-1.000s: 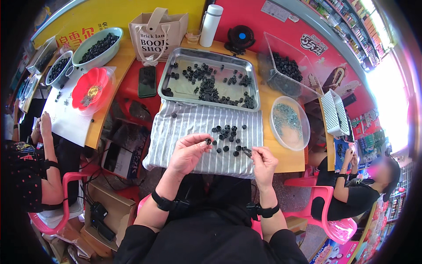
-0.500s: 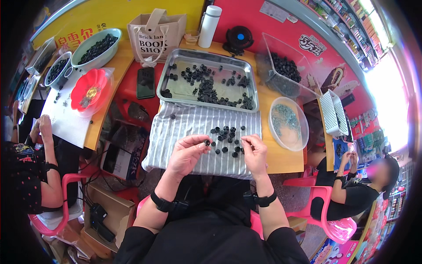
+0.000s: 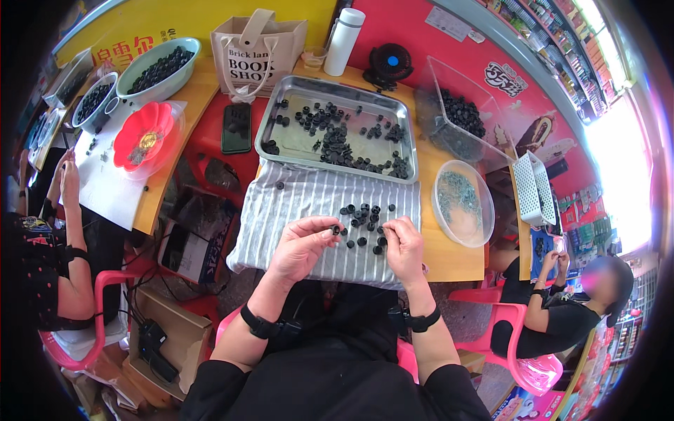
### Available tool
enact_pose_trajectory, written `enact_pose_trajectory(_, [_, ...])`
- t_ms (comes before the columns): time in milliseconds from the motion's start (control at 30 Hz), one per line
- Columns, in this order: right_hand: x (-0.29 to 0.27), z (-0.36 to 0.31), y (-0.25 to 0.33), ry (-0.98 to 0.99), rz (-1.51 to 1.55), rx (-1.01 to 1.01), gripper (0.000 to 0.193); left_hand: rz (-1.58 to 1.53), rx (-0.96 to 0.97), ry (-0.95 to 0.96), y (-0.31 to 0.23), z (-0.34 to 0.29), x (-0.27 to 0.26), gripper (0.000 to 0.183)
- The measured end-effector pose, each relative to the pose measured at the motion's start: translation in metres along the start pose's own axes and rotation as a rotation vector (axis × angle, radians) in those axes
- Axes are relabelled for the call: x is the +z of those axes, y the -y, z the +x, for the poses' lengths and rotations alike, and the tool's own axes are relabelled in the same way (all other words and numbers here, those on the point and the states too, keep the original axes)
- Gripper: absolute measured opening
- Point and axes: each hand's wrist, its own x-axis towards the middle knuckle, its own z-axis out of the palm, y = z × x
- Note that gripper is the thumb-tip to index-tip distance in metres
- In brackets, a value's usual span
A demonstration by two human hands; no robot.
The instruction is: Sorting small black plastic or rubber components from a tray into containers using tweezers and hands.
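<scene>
Between the thumb and forefinger of my left hand (image 3: 303, 251) is a small black round part (image 3: 335, 230), cap-like in shape. My right hand (image 3: 405, 251) is closed in a pinch to the right of it, a short gap away. What its fingertips hold, if anything, is too small to make out. Loose black round parts (image 3: 362, 216) lie just beyond and between both hands on a grey-and-white striped cloth (image 3: 277, 231). Behind the cloth's far edge is a metal tray (image 3: 296, 147) with many more such parts scattered in it.
A clear round tub (image 3: 487, 210) with fine blue-green bits stands right of the cloth. Behind it is a clear bin (image 3: 433, 88) of black parts. A fan (image 3: 390, 64), white bottle (image 3: 344, 43) and tote bag (image 3: 286, 50) line the back. Co-workers sit on both sides.
My right hand has come slightly closer to my left hand and lower. My left hand still pinches the black part. The whole view has shifted a little.
</scene>
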Motion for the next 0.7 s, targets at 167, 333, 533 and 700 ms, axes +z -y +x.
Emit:
enact_pose_trajectory(167, [-0.0007,0.001,0.0019,0.014,-0.01,-0.003,0.006,0.001,-0.006,-0.01,-0.0001,-0.0006,0.0009,0.024])
enact_pose_trajectory(333, [-0.0004,0.002,0.0032,0.02,-0.012,-0.006,0.006,0.009,-0.015,-0.016,-0.0003,-0.0006,0.001,0.024])
enact_pose_trajectory(533, [-0.0003,0.0017,0.0034,0.008,-0.008,-0.002,0.005,0.002,-0.02,-0.021,0.001,-0.0005,-0.0003,0.024])
enact_pose_trajectory(700, [0.0002,0.0013,0.0023,0.011,-0.019,-0.031,0.005,0.004,-0.016,-0.025,0.0007,-0.0004,0.0006,0.023])
